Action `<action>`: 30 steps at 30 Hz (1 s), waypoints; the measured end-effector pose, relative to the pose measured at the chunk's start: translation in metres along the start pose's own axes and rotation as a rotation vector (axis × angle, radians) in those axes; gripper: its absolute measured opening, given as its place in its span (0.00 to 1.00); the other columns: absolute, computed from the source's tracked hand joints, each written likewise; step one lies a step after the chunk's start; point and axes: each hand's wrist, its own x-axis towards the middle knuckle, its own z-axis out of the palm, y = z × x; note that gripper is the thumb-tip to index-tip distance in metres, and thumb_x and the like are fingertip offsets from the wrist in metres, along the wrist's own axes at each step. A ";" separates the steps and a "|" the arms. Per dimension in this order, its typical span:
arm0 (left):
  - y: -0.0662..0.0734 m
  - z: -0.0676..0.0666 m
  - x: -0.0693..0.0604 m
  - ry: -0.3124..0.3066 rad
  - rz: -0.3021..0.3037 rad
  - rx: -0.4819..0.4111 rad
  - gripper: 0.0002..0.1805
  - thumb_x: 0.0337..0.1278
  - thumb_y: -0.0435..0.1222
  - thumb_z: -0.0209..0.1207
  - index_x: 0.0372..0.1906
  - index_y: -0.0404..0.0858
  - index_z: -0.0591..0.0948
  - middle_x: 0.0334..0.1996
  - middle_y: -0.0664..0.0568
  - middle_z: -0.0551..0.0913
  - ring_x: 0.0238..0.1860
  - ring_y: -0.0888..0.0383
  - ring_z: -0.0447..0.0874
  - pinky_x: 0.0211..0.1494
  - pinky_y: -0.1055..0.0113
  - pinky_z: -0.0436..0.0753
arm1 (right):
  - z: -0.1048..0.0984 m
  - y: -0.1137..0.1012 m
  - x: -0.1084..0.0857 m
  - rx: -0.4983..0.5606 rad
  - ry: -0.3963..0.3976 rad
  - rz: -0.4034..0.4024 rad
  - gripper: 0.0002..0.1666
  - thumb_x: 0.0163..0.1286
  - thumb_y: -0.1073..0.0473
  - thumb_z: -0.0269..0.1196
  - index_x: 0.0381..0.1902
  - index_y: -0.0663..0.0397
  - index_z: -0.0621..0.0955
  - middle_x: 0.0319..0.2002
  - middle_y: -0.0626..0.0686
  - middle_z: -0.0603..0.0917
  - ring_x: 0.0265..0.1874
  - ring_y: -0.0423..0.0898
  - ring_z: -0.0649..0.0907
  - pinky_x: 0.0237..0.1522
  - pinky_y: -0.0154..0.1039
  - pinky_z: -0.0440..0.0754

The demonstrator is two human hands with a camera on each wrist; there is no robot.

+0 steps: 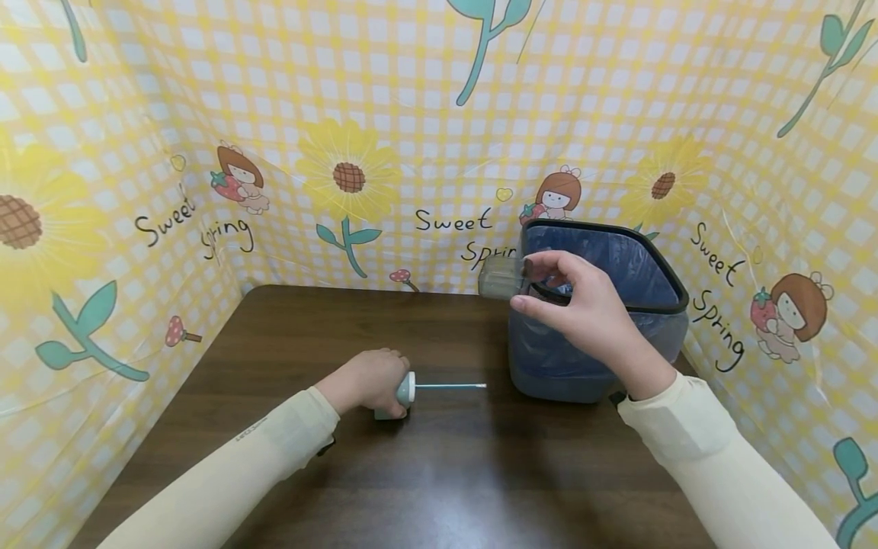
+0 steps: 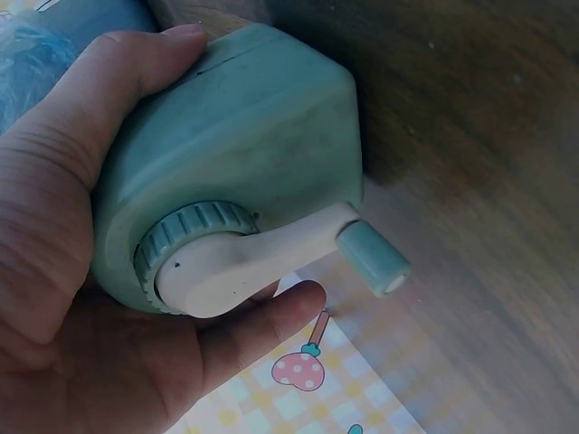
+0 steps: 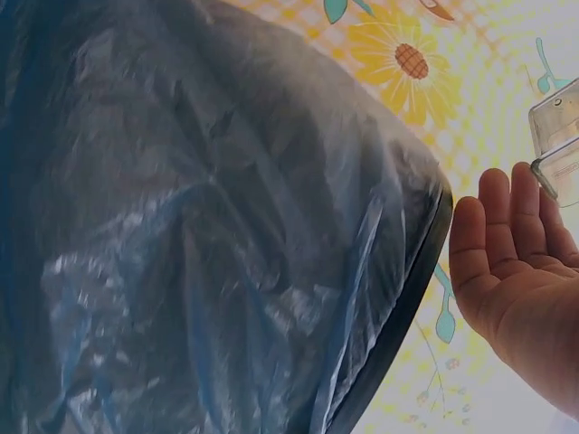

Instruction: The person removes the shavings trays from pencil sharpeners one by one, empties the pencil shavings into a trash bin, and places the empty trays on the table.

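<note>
My left hand point(image 1: 366, 381) grips a green crank pencil sharpener point(image 2: 271, 117) on the table, thumb on its body. Its pale crank point(image 2: 244, 262) with a green knob faces the left wrist view. From the sharpener's white front a thin light-blue pencil point(image 1: 449, 386) sticks out to the right. Over the near-left rim of the trash bin point(image 1: 583, 381), my right hand point(image 1: 583, 305) holds a clear plastic drawer point(image 1: 501, 278) between thumb and fingers. Only part of this drawer shows at the right edge of the right wrist view; its contents cannot be made out.
A blue plastic bag point(image 3: 199, 226) lines the bin, which has a black rim point(image 1: 675, 301) and stands at the table's right back. Brown wood makes up the tabletop point(image 1: 439, 473). Yellow checked sheeting point(image 1: 411, 99) with flowers and cartoon figures encloses the back and sides.
</note>
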 end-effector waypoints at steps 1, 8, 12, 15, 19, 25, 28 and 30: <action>0.000 0.000 0.000 0.004 0.003 -0.002 0.35 0.38 0.59 0.76 0.47 0.40 0.84 0.40 0.53 0.83 0.42 0.54 0.80 0.47 0.57 0.83 | 0.001 0.000 0.000 0.003 -0.002 -0.001 0.35 0.64 0.42 0.73 0.65 0.47 0.77 0.56 0.49 0.81 0.55 0.49 0.79 0.60 0.53 0.76; 0.000 0.002 0.000 0.008 0.004 -0.001 0.34 0.37 0.60 0.75 0.46 0.40 0.84 0.40 0.53 0.83 0.42 0.55 0.80 0.46 0.58 0.83 | 0.009 -0.001 -0.004 0.027 -0.023 -0.005 0.34 0.63 0.43 0.74 0.64 0.45 0.78 0.56 0.48 0.81 0.55 0.50 0.79 0.60 0.53 0.75; 0.000 0.002 0.000 0.014 0.006 0.003 0.34 0.37 0.60 0.75 0.46 0.40 0.84 0.39 0.53 0.83 0.42 0.55 0.79 0.46 0.57 0.83 | 0.012 -0.002 -0.006 0.028 -0.031 0.001 0.35 0.63 0.42 0.74 0.65 0.45 0.78 0.56 0.49 0.81 0.56 0.50 0.78 0.60 0.54 0.75; -0.001 0.001 0.000 0.018 0.007 0.007 0.34 0.37 0.60 0.75 0.46 0.40 0.84 0.39 0.53 0.82 0.41 0.55 0.79 0.45 0.57 0.83 | 0.015 -0.003 -0.007 0.024 -0.038 0.006 0.35 0.63 0.42 0.74 0.65 0.44 0.77 0.56 0.48 0.81 0.56 0.49 0.78 0.61 0.55 0.75; -0.001 0.001 0.001 0.017 0.007 0.008 0.35 0.37 0.60 0.75 0.47 0.40 0.84 0.40 0.53 0.82 0.42 0.54 0.79 0.45 0.57 0.83 | 0.019 -0.002 -0.009 0.028 -0.047 0.007 0.35 0.63 0.42 0.74 0.64 0.44 0.77 0.57 0.48 0.81 0.56 0.49 0.78 0.60 0.55 0.75; -0.001 0.000 0.000 0.010 0.005 0.007 0.35 0.37 0.60 0.75 0.46 0.40 0.84 0.40 0.53 0.83 0.42 0.54 0.79 0.45 0.57 0.83 | 0.026 -0.002 -0.010 0.040 -0.057 -0.002 0.36 0.62 0.43 0.75 0.65 0.44 0.77 0.57 0.48 0.82 0.57 0.51 0.78 0.61 0.57 0.75; 0.000 0.000 -0.001 0.006 0.006 0.008 0.35 0.38 0.60 0.75 0.46 0.40 0.84 0.40 0.53 0.82 0.42 0.55 0.79 0.45 0.57 0.83 | 0.028 -0.002 -0.011 0.043 -0.054 -0.015 0.36 0.61 0.44 0.75 0.65 0.44 0.78 0.56 0.47 0.82 0.56 0.50 0.79 0.60 0.56 0.76; 0.000 -0.001 -0.001 0.004 0.004 0.005 0.34 0.38 0.60 0.75 0.47 0.40 0.84 0.40 0.53 0.82 0.42 0.54 0.79 0.45 0.57 0.83 | 0.029 -0.002 -0.012 0.047 -0.051 -0.025 0.36 0.61 0.44 0.76 0.64 0.44 0.78 0.56 0.47 0.82 0.56 0.49 0.79 0.60 0.55 0.76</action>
